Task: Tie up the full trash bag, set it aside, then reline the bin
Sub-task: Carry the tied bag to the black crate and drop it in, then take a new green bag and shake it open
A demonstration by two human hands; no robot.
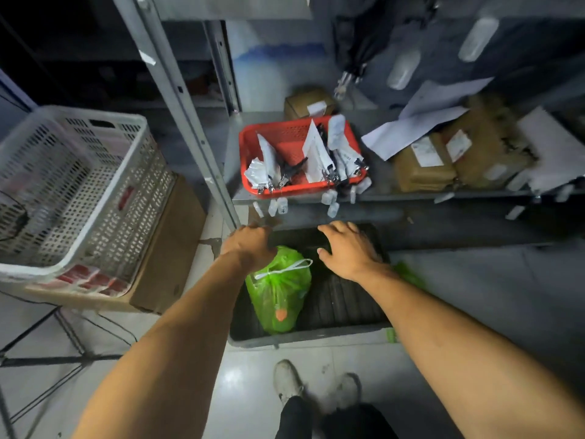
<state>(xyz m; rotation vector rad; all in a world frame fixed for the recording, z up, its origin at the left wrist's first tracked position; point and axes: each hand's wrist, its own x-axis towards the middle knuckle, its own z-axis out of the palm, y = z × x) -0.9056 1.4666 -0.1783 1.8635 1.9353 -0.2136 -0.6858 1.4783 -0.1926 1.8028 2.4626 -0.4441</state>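
Shoes (286,380): on floor, nearest.
Left hand (250,245): at bin (345,304) rim; grip unclear.
Right hand (346,248): fingers spread, holding nothing.
Green bag (278,293): tied, inside bin.
Risk: bag could snag on shelf (380,194) overhead when lifted.

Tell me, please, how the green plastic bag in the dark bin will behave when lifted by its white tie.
The green bag looks thin and crinkled, so it will probably sag and swing. It is small, likely light. The white tie looks thin and may slip.

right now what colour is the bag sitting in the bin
Bright green, with a white tie at its neck; the green bag shows in the head view.
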